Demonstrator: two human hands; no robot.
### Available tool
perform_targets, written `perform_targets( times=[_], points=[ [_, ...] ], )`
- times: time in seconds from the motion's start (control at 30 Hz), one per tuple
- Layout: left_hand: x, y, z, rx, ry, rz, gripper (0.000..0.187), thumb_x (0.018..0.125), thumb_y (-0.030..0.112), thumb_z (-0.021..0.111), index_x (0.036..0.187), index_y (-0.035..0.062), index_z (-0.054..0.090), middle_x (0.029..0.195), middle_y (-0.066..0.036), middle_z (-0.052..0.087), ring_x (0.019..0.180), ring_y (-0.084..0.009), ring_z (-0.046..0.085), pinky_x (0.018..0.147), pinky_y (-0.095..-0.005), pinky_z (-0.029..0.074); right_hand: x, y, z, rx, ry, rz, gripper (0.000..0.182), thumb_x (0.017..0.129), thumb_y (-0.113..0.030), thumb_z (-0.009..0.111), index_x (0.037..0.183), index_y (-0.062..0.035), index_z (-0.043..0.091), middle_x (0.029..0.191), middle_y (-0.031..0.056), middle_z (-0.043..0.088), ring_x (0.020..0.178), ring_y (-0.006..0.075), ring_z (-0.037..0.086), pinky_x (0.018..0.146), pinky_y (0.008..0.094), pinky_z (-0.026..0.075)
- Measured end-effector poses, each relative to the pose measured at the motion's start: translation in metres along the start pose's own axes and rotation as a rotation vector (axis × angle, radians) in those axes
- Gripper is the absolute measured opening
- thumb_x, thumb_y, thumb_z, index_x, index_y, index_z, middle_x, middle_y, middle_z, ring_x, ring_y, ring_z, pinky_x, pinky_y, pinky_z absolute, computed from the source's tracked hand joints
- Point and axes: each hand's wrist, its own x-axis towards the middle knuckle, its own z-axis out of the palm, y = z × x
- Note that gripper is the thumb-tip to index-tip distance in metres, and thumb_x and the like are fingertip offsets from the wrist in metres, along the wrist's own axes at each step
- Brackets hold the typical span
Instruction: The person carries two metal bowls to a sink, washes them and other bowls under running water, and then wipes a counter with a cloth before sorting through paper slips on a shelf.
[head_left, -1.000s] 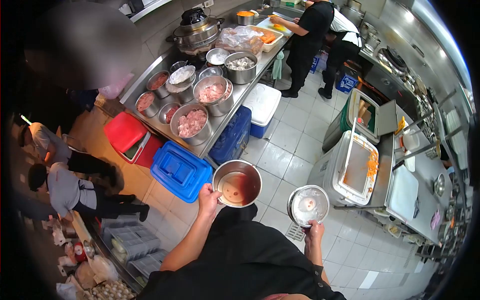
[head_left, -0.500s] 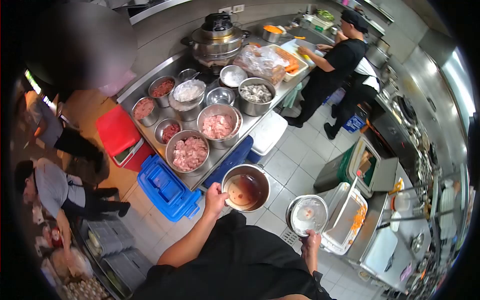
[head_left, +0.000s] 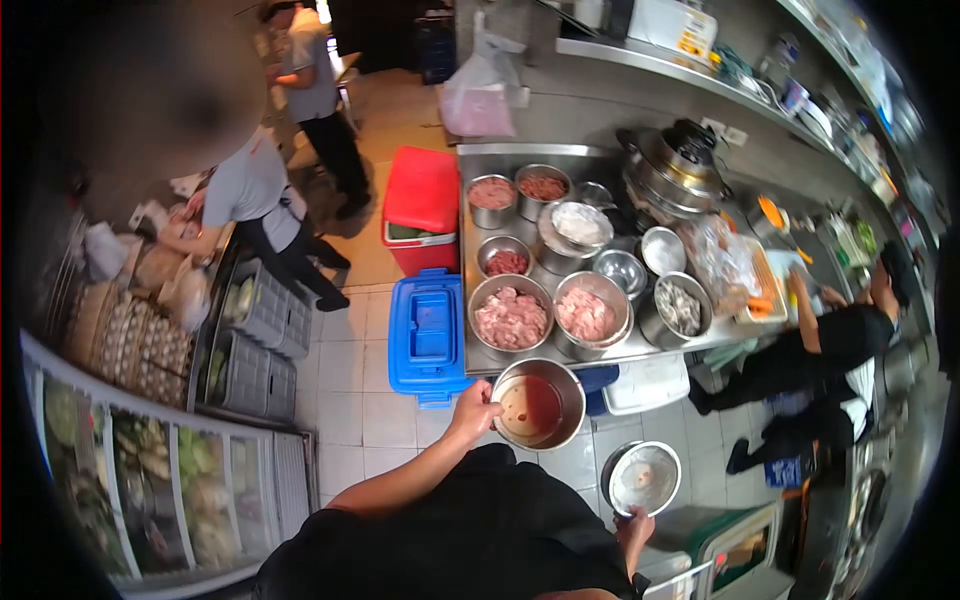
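My left hand (head_left: 474,412) is closed on the rim of a steel pot (head_left: 574,395), which holds a shallow reddish-brown liquid (head_left: 532,410). Lower right, my right hand (head_left: 634,530) grips the edge of a metal bowl (head_left: 671,480) with whitish residue inside; another round metal vessel seems to sit under it. Just beyond the pot, on a steel table, are a bowl of pale pink meat pieces (head_left: 512,318) and a second bowl of pink meat (head_left: 586,314). A pot of greyish pieces (head_left: 680,305) stands to their right.
A blue lidded bin (head_left: 430,375) and a red cooler (head_left: 420,190) stand left of the steel table (head_left: 645,345). One person (head_left: 840,335) works at its right end, another (head_left: 255,195) at the left counter. A glass-front fridge (head_left: 150,490) is lower left.
My view has swung left, so the table now lies straight ahead and the fridge shows at lower left. Both hands keep their hold on the pot and bowl.
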Motion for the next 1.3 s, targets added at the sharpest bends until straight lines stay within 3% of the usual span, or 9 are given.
perform_targets(
  times=[0.4,0.47,0.5,0.57,0.97,1.3],
  points=[
    [-0.041,-0.012,-0.008,-0.151,0.216,0.009,0.028,0.073,-0.003,0.068,0.084,0.0098,0.046,0.072,-0.001,0.049,0.055,-0.0131,0.052,0.043,-0.0302,0.048,0.071,-0.015,0.008,-0.21,-0.216,0.021,0.038,0.08,-0.006,0.058,0.118,-0.0007,0.054,0.09,0.01,0.064,0.06,0.0195,0.063,0.042,0.0301,0.051],
    [-0.045,-0.012,-0.005,-0.156,0.219,0.021,0.028,0.073,-0.003,0.068,0.083,0.0099,0.046,0.072,-0.001,0.049,0.054,-0.0131,0.052,0.043,-0.03,0.048,0.107,0.015,-0.018,-0.388,-0.363,-0.274,0.031,0.08,-0.006,0.058,0.111,-0.001,0.054,0.088,0.0095,0.064,0.059,0.0191,0.063,0.042,0.0296,0.05],
    [-0.048,-0.011,-0.004,-0.159,0.222,0.013,0.027,0.073,-0.003,0.068,0.084,0.0099,0.046,0.072,-0.001,0.05,0.054,-0.0132,0.053,0.043,-0.0298,0.048,0.099,0.007,-0.013,-0.392,-0.369,-0.272,0.031,0.08,-0.006,0.058,0.111,-0.001,0.054,0.088,0.0095,0.064,0.059,0.0191,0.063,0.042,0.0296,0.05],
    [-0.048,-0.009,-0.003,-0.164,0.226,0.011,0.027,0.073,-0.003,0.068,0.084,0.0099,0.046,0.072,-0.001,0.05,0.054,-0.0132,0.053,0.043,-0.0297,0.047,0.066,-0.022,0.011,-0.186,-0.211,0.038,0.025,0.08,-0.007,0.058,0.104,-0.002,0.053,0.085,0.0086,0.063,0.057,0.019,0.062,0.043,0.0297,0.051],
    [-0.043,-0.021,-0.006,-0.184,0.194,0.027,0.024,0.074,-0.003,0.068,0.085,0.0083,0.05,0.073,-0.002,0.054,0.055,-0.0135,0.055,0.045,-0.0291,0.048,0.058,-0.027,0.011,-0.294,-0.206,-0.017,0.014,0.082,-0.009,0.059,0.093,-0.0013,0.055,0.075,0.0061,0.059,0.054,0.0193,0.062,0.044,0.0309,0.05],
    [-0.036,-0.018,-0.004,-0.178,0.185,0.017,0.027,0.075,-0.003,0.067,0.079,0.0101,0.044,0.07,0.0,0.046,0.054,-0.0124,0.051,0.042,-0.0303,0.047,0.049,-0.031,0.013,-0.226,-0.109,0.034,0.021,0.08,-0.006,0.059,0.099,0.0011,0.055,0.077,0.0096,0.062,0.051,0.022,0.061,0.042,0.0319,0.048]
  ],
)
